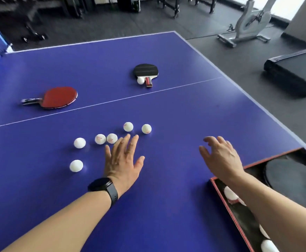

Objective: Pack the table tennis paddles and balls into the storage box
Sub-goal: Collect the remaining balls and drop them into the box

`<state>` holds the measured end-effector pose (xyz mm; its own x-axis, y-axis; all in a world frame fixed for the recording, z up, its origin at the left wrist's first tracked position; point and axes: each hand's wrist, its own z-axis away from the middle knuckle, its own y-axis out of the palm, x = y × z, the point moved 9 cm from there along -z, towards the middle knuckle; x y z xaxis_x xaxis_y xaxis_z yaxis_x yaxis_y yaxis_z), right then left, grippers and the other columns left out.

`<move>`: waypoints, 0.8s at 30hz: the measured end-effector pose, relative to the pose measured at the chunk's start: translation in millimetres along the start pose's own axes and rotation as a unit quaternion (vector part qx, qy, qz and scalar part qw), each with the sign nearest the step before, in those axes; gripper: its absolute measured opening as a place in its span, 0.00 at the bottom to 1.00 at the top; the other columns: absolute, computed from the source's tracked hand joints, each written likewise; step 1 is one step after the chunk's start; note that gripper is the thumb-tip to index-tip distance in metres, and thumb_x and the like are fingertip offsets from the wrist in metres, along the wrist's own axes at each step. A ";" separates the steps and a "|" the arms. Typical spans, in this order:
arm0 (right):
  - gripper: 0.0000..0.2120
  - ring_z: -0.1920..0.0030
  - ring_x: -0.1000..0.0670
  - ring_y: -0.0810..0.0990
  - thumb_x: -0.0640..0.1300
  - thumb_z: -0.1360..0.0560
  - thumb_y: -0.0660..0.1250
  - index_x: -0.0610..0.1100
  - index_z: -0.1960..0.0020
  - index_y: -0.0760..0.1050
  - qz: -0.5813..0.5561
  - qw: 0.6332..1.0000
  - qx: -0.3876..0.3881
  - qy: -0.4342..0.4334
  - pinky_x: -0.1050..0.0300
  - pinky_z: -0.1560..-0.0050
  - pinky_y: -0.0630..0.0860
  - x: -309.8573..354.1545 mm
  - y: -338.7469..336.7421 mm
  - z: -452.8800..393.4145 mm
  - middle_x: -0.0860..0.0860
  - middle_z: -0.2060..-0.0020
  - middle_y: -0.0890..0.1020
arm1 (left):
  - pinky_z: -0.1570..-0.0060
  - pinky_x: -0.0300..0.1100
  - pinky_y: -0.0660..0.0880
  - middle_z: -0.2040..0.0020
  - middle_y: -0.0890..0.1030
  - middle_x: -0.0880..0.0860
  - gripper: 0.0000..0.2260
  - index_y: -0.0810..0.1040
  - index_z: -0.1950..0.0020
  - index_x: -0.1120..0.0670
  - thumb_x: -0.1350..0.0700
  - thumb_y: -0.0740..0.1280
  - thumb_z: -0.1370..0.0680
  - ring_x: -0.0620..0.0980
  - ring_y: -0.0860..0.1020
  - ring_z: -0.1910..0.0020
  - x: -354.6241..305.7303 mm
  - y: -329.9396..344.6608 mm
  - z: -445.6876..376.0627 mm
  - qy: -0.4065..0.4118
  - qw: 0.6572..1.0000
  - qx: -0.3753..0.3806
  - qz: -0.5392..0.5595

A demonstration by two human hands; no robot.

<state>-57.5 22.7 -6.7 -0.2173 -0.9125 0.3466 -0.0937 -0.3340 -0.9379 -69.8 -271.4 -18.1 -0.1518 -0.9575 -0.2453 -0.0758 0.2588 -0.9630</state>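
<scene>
Both hands are seen over the blue table (166,57), nothing gripped. The left hand (124,160), with a black watch (101,185) on its wrist, is held flat with fingers spread, fingertips just beside the loose white balls. The right hand (220,156) is held apart from it, fingers loosely curled and spread, empty, above bare tabletop near the storage box (226,208). Six balls are scattered near the left hand: two touching each other (106,138), one left of those (79,142), one nearer the table edge (76,165), and two farther out (128,126) (146,128). A red paddle (57,97) is lying flat beyond the white centre line, at left. A black paddle (146,70) is lying farther back, with a seventh ball (140,80) touching it beside the handle. The box, red-edged with a dark interior, is sitting at the table's right corner, partly hidden by the right forearm; a dark paddle (294,179) and several white balls (230,194) are already inside. Gym equipment is visible on the floor behind.
</scene>
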 end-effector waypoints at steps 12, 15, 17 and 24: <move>0.37 0.30 0.43 0.60 0.62 0.25 0.61 0.55 0.23 0.46 0.035 0.984 0.098 -0.143 0.42 0.37 0.68 208.2 121.3 -75.5 0.49 0.27 0.61 | 0.31 0.69 0.52 0.21 0.39 0.52 0.38 0.40 0.23 0.43 0.30 0.52 0.26 0.62 0.42 0.23 201.4 14.7 -12.4 -0.164 0.976 0.121 -0.072; 0.42 0.24 0.42 0.48 0.66 0.26 0.59 0.57 0.24 0.36 0.093 0.980 0.109 -0.141 0.36 0.32 0.60 217.9 146.1 -82.5 0.49 0.22 0.49 | 0.31 0.68 0.55 0.21 0.37 0.52 0.38 0.38 0.23 0.43 0.32 0.53 0.26 0.62 0.44 0.23 207.1 28.2 -10.2 -0.154 0.978 0.122 -0.072; 0.41 0.24 0.41 0.47 0.67 0.26 0.57 0.59 0.24 0.36 0.109 0.977 0.108 -0.147 0.37 0.32 0.60 222.7 156.8 -85.3 0.48 0.22 0.47 | 0.34 0.65 0.61 0.21 0.41 0.54 0.36 0.43 0.23 0.44 0.35 0.55 0.24 0.62 0.52 0.24 207.4 30.4 -14.3 -0.145 0.982 0.098 -0.078; 0.27 0.41 0.42 0.68 0.56 0.21 0.56 0.57 0.25 0.51 0.167 0.948 0.061 -0.265 0.50 0.48 0.70 251.1 177.7 -86.5 0.47 0.32 0.64 | 0.59 0.50 0.71 0.31 0.65 0.56 0.24 0.61 0.27 0.47 0.47 0.62 0.22 0.58 0.75 0.49 216.0 22.9 -39.0 -0.125 0.988 0.039 -0.077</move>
<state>-212.7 -245.4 -85.3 0.3063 -0.9519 0.0049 0.0136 -0.0008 -0.9999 -142.7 -467.3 -88.7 0.1049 -0.9889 -0.1053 -0.0018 0.1056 -0.9944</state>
